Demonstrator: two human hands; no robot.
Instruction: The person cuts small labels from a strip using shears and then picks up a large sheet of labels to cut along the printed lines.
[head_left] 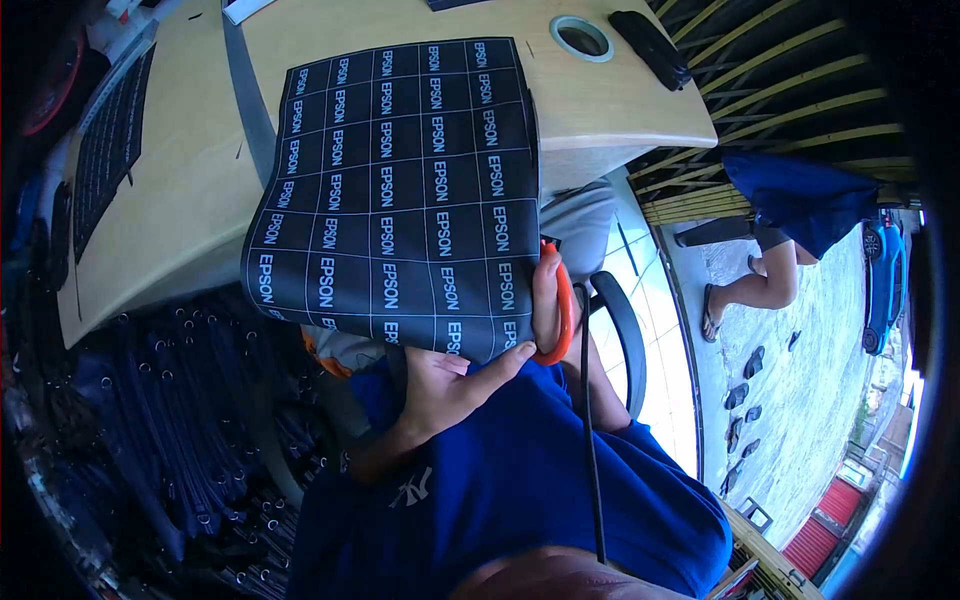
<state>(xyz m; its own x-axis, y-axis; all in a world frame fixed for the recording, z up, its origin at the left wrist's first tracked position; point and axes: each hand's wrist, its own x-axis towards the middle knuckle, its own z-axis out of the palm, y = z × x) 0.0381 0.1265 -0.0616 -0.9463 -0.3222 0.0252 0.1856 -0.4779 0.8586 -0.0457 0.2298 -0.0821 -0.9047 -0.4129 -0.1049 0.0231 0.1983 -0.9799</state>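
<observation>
A black sheet printed with a white grid and "EPSON" labels point(385, 190) lies over the desk edge and hangs toward my body. My left hand point(440, 390) grips its lower edge, with the fingers partly hidden behind the sheet and the thumb stretched toward the right. Beside the sheet's lower right edge, my right hand point(546, 305) is closed around orange-handled scissors point(564, 330). The scissor blades are hidden by the sheet.
The wooden desk point(190, 140) bears a keyboard point(115, 150), a round grommet point(581, 39) and a black pouch point(650, 48). Dark straps with metal rings point(180, 410) hang at lower left. A chair armrest point(622, 340) is near my right arm. Another person point(780, 270) is outside, beyond a folding gate.
</observation>
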